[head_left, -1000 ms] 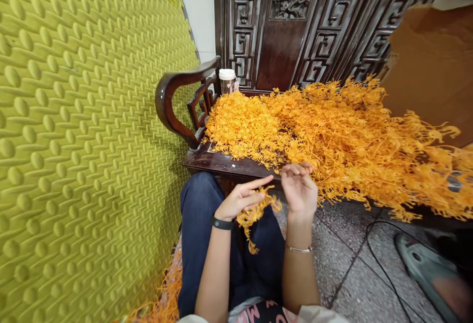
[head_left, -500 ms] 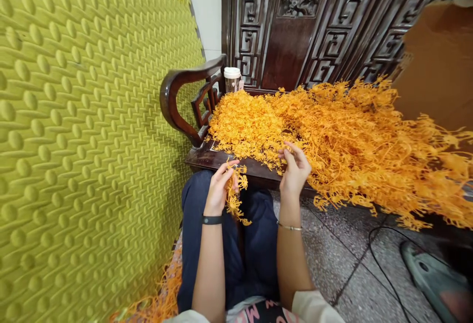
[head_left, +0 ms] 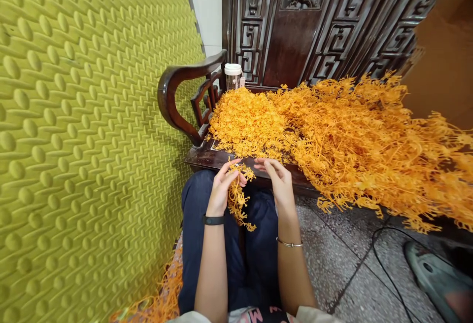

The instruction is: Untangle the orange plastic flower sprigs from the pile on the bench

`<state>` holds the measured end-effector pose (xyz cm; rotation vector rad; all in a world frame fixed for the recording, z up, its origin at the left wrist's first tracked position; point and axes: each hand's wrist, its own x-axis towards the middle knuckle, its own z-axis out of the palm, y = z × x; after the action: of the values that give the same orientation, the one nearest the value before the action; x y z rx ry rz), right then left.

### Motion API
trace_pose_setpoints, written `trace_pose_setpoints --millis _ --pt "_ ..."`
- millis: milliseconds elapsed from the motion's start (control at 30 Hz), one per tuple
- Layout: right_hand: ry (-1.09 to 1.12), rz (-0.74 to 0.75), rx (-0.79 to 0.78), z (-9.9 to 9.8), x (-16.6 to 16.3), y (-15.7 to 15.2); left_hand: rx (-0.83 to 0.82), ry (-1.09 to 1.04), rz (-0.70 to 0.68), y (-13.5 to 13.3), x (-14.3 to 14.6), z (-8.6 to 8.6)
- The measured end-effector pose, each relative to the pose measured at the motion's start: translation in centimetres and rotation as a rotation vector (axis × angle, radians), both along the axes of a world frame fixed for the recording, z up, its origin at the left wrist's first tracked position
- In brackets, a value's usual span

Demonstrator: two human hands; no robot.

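My left hand (head_left: 220, 190) is closed on a small bunch of orange plastic sprigs (head_left: 238, 197) that hangs down over my dark blue trousers. My right hand (head_left: 278, 181) is beside it, fingers curled toward the top of the same bunch and touching it near the bench edge. Just beyond both hands a big heap of orange plastic sprigs (head_left: 332, 135) covers the seat of a dark wooden bench (head_left: 221, 161). A black band is on my left wrist and a thin bracelet on my right.
A yellow-green embossed foam mat (head_left: 84, 130) stands at the left. A white-lidded jar (head_left: 233, 75) sits at the bench's back corner. A brown cardboard box (head_left: 443, 52) is at the right. A black cable (head_left: 388, 269) and a grey slipper (head_left: 432, 276) lie on the speckled floor. More orange sprigs (head_left: 166, 298) lie by my leg.
My right hand left the heap and came back left beside my left hand. The left hand lifted the small bunch up to the bench edge and kept hold of it.
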<state>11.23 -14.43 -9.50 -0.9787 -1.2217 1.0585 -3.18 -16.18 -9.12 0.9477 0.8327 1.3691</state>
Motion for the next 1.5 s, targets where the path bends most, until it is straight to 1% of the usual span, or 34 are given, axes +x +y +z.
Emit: trace_pose_setpoints --millis 100,200,267,333,433,500,633,733,833,967,1067,1133,1200,1300,1367,1433,1500 --pt "-0.066 0.091 -0.029 0.5 -0.5 -0.1 0.021 0.046 0.011 -0.1 0.0 0.0" --pt "-0.189 0.176 -0.019 0.3 -0.9 -0.1 0.036 0.084 0.066 -0.1 -0.1 0.1" --pt "-0.221 0.197 0.023 0.1 -1.0 -0.2 0.032 0.101 0.090 -0.1 -0.1 0.1" --pt "-0.202 0.176 0.069 0.1 -1.1 -0.2 0.025 0.111 0.084 -0.1 0.0 0.0" --pt "-0.136 0.116 0.128 0.3 -1.2 -0.3 -0.012 0.103 0.073 0.1 0.4 0.0" --pt "-0.074 0.069 0.140 0.3 -1.3 -0.3 -0.054 0.080 0.072 0.2 0.9 0.0" --pt "0.083 -0.022 0.084 0.1 -1.5 -0.4 -0.066 0.023 0.054 0.3 1.8 0.1" --pt "0.210 -0.047 0.035 0.1 -1.7 -0.6 -0.053 -0.021 0.037 0.4 2.2 0.1" --pt "0.338 -0.017 0.017 0.3 -2.1 -0.7 -0.075 -0.095 0.004 0.4 2.3 0.0" --pt "0.454 0.090 -0.006 0.2 -2.7 -0.5 -0.086 -0.183 -0.028 0.4 2.1 -0.2" --pt "0.539 0.142 -0.101 -0.3 -3.4 -0.3 -0.068 -0.205 -0.028 0.5 1.9 -0.3" --pt "0.608 0.146 -0.168 -0.7 -3.8 -0.2 -0.059 -0.211 -0.012 0.5 1.9 -0.4" --pt "0.654 0.115 -0.208 -1.1 -4.2 -0.2 -0.053 -0.192 0.013 0.4 2.2 -0.3" --pt "0.657 0.000 -0.220 -1.4 -4.6 -0.3 -0.020 -0.080 0.086 0.3 3.1 -0.2" --pt "0.662 -0.122 -0.183 -1.3 -4.6 -0.6 0.007 -0.002 0.142 0.2 3.8 -0.1" --pt "0.680 -0.238 -0.114 -1.0 -4.6 -0.7 0.023 0.035 0.179 0.1 4.4 -0.1" --pt "0.669 -0.283 -0.066 -0.7 -4.4 -0.7 0.034 0.053 0.202 0.1 4.9 -0.2"
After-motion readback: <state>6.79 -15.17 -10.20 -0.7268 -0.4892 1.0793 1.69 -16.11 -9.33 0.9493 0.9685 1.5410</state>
